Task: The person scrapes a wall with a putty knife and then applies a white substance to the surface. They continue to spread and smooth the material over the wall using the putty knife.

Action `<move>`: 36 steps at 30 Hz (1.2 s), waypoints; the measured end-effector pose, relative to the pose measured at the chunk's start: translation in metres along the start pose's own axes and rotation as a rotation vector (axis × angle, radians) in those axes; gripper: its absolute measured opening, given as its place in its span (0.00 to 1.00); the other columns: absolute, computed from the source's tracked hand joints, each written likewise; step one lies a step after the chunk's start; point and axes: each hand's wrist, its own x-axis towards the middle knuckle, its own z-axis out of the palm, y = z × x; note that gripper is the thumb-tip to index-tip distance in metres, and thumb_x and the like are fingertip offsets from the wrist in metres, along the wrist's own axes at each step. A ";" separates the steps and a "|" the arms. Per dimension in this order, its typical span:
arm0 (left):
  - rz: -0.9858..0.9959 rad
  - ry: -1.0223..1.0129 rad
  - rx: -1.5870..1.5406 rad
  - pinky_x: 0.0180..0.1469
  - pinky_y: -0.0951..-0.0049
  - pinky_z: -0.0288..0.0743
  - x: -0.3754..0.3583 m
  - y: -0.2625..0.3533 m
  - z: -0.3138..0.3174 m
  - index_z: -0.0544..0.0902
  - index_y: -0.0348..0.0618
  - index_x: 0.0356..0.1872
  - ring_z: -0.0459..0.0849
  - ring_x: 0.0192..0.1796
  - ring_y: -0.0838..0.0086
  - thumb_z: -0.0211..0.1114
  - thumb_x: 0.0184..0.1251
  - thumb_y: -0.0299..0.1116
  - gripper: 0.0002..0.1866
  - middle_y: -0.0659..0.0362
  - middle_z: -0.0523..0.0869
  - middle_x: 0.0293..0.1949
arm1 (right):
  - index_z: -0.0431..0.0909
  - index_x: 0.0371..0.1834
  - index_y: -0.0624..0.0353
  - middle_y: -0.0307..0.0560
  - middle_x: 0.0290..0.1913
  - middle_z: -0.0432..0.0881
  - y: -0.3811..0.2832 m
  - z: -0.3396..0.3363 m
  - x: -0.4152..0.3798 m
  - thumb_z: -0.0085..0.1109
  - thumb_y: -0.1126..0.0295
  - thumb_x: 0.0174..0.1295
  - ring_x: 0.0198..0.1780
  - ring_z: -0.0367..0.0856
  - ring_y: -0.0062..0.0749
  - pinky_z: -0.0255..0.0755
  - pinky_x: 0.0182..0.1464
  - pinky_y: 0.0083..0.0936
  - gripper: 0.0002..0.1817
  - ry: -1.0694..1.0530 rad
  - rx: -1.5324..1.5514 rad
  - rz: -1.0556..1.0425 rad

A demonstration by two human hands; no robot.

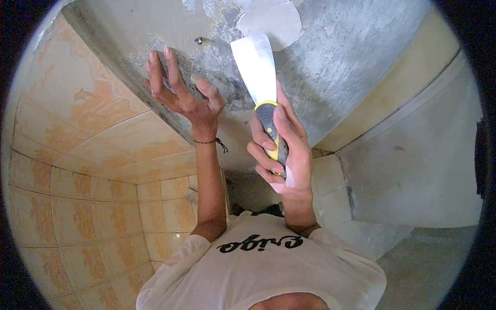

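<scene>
My right hand (287,144) is wrapped round the black and yellow handle of a putty knife (257,67). Its wide metal blade points up and away from me, its tip just below a pale smooth patch (274,23) on the grey, stained surface (330,57). To the left, my left hand (183,95) is raised with its fingers spread and nothing in it, at or close to the same grey surface; whether the fingertips touch it I cannot tell. A dark cord bracelet is round the left wrist.
A small metal stub (199,40) sticks out of the grey surface above my left hand. Orange and cream tiles (77,206) cover the wall at left. A smooth grey panel (413,150) stands at right, with pale tiles (330,191) beside it.
</scene>
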 end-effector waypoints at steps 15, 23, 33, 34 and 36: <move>-0.019 -0.014 0.037 0.73 0.47 0.49 -0.001 0.000 -0.002 0.73 0.39 0.67 0.65 0.70 0.51 0.51 0.62 0.42 0.31 0.45 0.69 0.68 | 0.46 0.80 0.42 0.36 0.24 0.61 0.003 -0.002 0.008 0.40 0.57 0.78 0.12 0.52 0.12 0.47 0.07 0.10 0.30 -0.012 -0.016 -0.035; -0.002 0.012 0.002 0.73 0.46 0.50 -0.002 0.000 0.000 0.74 0.39 0.66 0.66 0.70 0.51 0.49 0.67 0.45 0.30 0.45 0.70 0.68 | 0.46 0.80 0.43 0.37 0.24 0.61 0.004 0.002 0.004 0.40 0.58 0.78 0.12 0.53 0.12 0.47 0.07 0.10 0.30 0.015 -0.046 -0.058; -0.028 -0.006 0.031 0.73 0.48 0.49 -0.002 0.003 -0.003 0.74 0.39 0.66 0.66 0.70 0.52 0.49 0.66 0.45 0.30 0.45 0.70 0.68 | 0.49 0.80 0.44 0.37 0.24 0.61 0.006 -0.001 0.000 0.43 0.58 0.77 0.12 0.53 0.13 0.47 0.08 0.11 0.30 0.042 -0.036 -0.043; -0.023 0.000 0.018 0.73 0.48 0.49 -0.001 0.002 -0.002 0.74 0.39 0.66 0.66 0.70 0.52 0.49 0.66 0.45 0.30 0.45 0.70 0.68 | 0.52 0.79 0.44 0.37 0.24 0.62 0.008 -0.003 0.001 0.45 0.58 0.76 0.12 0.53 0.14 0.47 0.09 0.12 0.30 0.050 -0.045 -0.058; -0.020 0.001 0.012 0.74 0.47 0.49 -0.002 0.002 -0.002 0.74 0.39 0.66 0.65 0.70 0.51 0.49 0.66 0.44 0.30 0.45 0.70 0.68 | 0.52 0.79 0.44 0.37 0.24 0.61 0.010 -0.006 0.003 0.45 0.58 0.76 0.12 0.54 0.14 0.47 0.09 0.13 0.30 0.038 -0.038 -0.067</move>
